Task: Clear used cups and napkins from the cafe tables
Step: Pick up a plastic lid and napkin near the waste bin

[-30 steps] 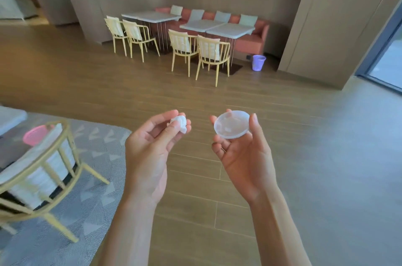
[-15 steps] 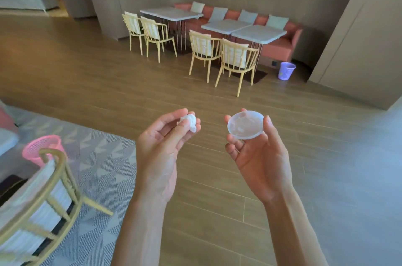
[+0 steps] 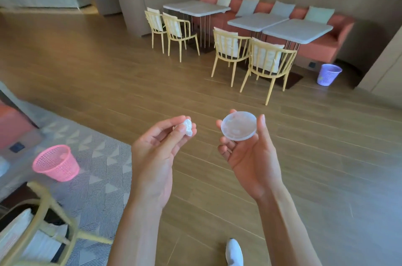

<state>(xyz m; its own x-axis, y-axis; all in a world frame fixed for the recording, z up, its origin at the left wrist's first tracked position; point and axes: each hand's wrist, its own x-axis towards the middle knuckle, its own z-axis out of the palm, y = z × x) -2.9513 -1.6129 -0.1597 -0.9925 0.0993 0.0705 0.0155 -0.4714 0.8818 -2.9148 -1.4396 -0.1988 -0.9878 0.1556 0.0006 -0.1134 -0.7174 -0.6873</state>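
Fingers: your left hand (image 3: 155,158) pinches a crumpled white napkin (image 3: 188,127) between thumb and fingertips; your right hand (image 3: 250,156) curls round a clear plastic cup (image 3: 238,125), seen mouth-on, its depth hard to judge. Both are held over the wood floor (image 3: 108,82), apart from each other. Pink basket (image 3: 57,162): on the grey rug (image 3: 104,178), to your left. Purple basket (image 3: 328,74): far right, beside the coral bench (image 3: 339,34). White shoe (image 3: 234,251): below.
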